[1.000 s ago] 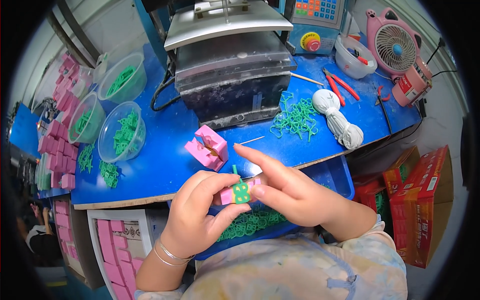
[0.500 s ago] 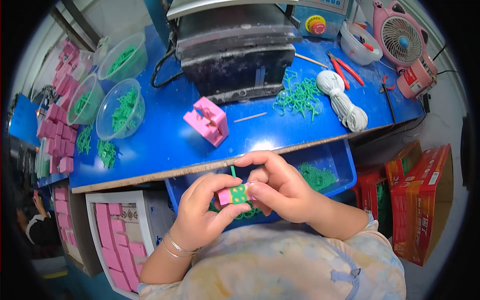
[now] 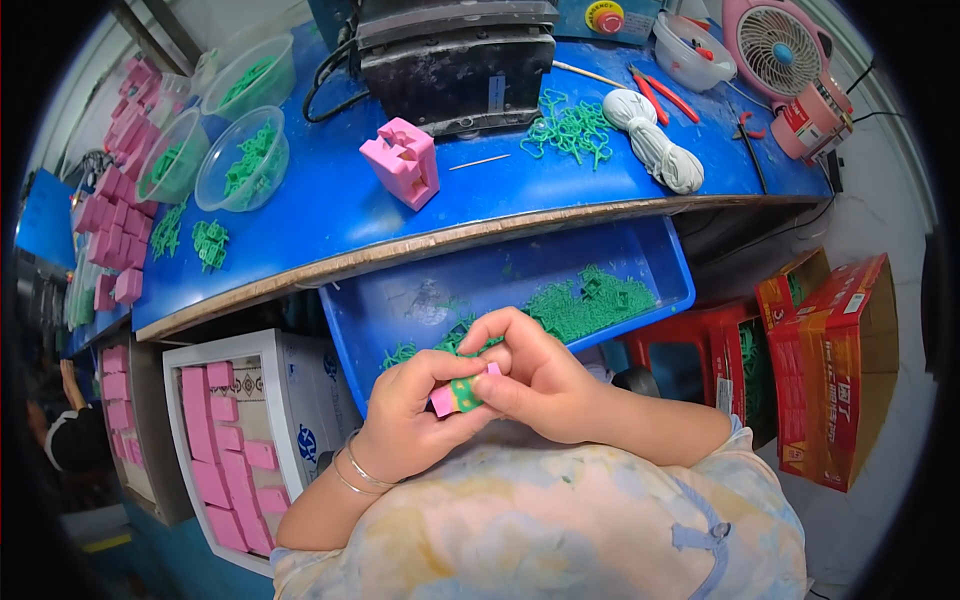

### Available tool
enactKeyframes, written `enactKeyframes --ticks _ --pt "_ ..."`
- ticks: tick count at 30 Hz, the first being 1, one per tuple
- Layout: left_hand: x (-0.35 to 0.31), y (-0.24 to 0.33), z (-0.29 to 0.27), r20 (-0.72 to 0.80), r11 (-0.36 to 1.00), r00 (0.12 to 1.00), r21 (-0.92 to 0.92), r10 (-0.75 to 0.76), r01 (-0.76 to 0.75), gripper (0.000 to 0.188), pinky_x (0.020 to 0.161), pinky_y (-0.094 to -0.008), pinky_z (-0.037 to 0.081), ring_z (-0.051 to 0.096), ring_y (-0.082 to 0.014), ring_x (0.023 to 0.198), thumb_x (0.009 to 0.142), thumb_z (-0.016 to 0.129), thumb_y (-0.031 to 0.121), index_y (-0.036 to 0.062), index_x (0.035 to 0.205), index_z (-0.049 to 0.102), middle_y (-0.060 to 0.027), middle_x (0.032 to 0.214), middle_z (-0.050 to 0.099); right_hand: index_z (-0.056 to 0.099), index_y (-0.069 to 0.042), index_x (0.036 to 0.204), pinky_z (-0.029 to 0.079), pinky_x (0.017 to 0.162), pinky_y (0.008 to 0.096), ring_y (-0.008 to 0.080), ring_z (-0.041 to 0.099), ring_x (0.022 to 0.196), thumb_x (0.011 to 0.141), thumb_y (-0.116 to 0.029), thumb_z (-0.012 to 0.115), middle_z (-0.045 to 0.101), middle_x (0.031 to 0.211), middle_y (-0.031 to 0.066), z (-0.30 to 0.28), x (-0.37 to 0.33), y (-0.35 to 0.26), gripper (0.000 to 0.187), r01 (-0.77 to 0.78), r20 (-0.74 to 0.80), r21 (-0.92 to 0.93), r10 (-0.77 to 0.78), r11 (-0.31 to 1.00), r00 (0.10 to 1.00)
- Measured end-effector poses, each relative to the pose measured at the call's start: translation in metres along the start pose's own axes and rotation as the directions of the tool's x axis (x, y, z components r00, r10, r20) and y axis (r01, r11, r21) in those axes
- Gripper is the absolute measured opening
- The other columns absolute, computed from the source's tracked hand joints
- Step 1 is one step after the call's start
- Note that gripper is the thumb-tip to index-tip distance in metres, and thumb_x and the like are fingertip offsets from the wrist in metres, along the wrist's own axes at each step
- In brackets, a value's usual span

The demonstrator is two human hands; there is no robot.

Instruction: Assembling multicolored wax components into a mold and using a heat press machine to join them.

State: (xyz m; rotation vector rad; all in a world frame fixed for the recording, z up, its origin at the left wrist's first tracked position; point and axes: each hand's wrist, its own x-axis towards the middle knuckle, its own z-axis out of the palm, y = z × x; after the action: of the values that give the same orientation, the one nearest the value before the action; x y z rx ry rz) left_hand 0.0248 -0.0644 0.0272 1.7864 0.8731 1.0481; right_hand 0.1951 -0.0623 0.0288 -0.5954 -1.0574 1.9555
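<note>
Between both hands is a small pink block with a green openwork piece lying against it, yellowish at its edges. My left hand is closed, its thumb and fingers gripping the block's left part. From the other side my right hand pinches it, the thumb pressed on the right end and the index finger curled above. The fingers hide much of the block. Both hands are over the near edge of a blue tray, which holds many loose green pieces.
On the blue table stand a notched pink block, a thin metal rod, green pieces, white cord, red-handled pliers and a black machine. Bowls of green pieces and stacked pink blocks occupy the left.
The view has shifted downward, showing more of the tray. Both hands still grip the block, which is now tilted; the green strip that stuck up above the fingers no longer shows.
</note>
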Motion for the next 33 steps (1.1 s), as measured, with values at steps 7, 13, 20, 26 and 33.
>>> enactKeyframes --ticks 7,13,20,26,33 --pt "-0.014 0.004 0.007 -0.11 0.98 0.986 0.165 0.128 -0.108 0.036 0.055 -0.0272 0.047 0.062 -0.019 0.063 0.065 0.077 0.009 0.0032 0.092 0.054 -0.0109 0.079 0.063 0.042 -0.003 0.093 0.044 0.062 0.0197 0.0056 0.055 0.077 0.089 -0.008 0.053 0.058 0.086 0.0063 0.012 -0.008 0.006 0.013 0.087 -0.11 0.064 -0.079 0.994 0.991" --pt "-0.017 -0.003 0.006 -0.149 0.992 0.982 0.051 0.121 -0.114 0.036 0.055 -0.0246 0.046 0.061 -0.015 0.063 0.065 0.077 0.007 0.0028 0.093 0.054 -0.0094 0.078 0.062 0.042 -0.004 0.091 0.043 0.061 0.0192 0.0042 0.053 0.073 0.087 -0.006 0.055 0.055 0.082 0.0033 0.014 -0.008 0.004 0.014 0.079 -0.15 0.074 -0.068 0.994 0.986" --pt "-0.009 0.001 -0.001 -0.114 0.959 0.993 -0.277 0.033 -0.063 0.035 0.058 -0.0202 0.045 0.059 -0.0084 0.071 0.068 0.075 -0.001 0.0012 0.096 0.053 -0.0059 0.082 0.06 0.043 -0.004 0.09 0.042 0.06 0.0189 0.0031 0.051 0.07 0.085 -0.003 0.055 0.053 0.08 0.0017 0.016 -0.001 -0.011 0.013 0.023 -0.139 0.087 -0.011 0.996 0.99" --pt "0.001 0.004 -0.011 -0.058 0.943 0.998 -0.334 -0.02 -0.001 0.036 0.067 -0.022 0.045 0.057 -0.0087 0.076 0.071 0.073 0.001 0.0015 0.097 0.048 -0.0069 0.086 0.058 0.043 -0.006 0.091 0.037 0.055 0.0172 0.0011 0.047 0.067 0.083 -0.001 0.056 0.051 0.078 0.0004 0.012 0.011 -0.018 0.015 0.016 -0.14 0.028 -0.012 0.999 0.99" --pt "0.019 0.001 -0.022 -0.064 0.945 0.998 -0.327 0.001 -0.022 0.036 0.067 -0.0218 0.046 0.058 -0.0092 0.077 0.072 0.074 0.004 0.0001 0.097 0.049 -0.0081 0.088 0.059 0.042 -0.007 0.088 0.037 0.056 0.0172 0.0013 0.046 0.068 0.081 0.0 0.058 0.051 0.079 0.0002 0.001 0.03 -0.036 0.019 -0.068 -0.097 0.034 0.071 0.997 0.993"
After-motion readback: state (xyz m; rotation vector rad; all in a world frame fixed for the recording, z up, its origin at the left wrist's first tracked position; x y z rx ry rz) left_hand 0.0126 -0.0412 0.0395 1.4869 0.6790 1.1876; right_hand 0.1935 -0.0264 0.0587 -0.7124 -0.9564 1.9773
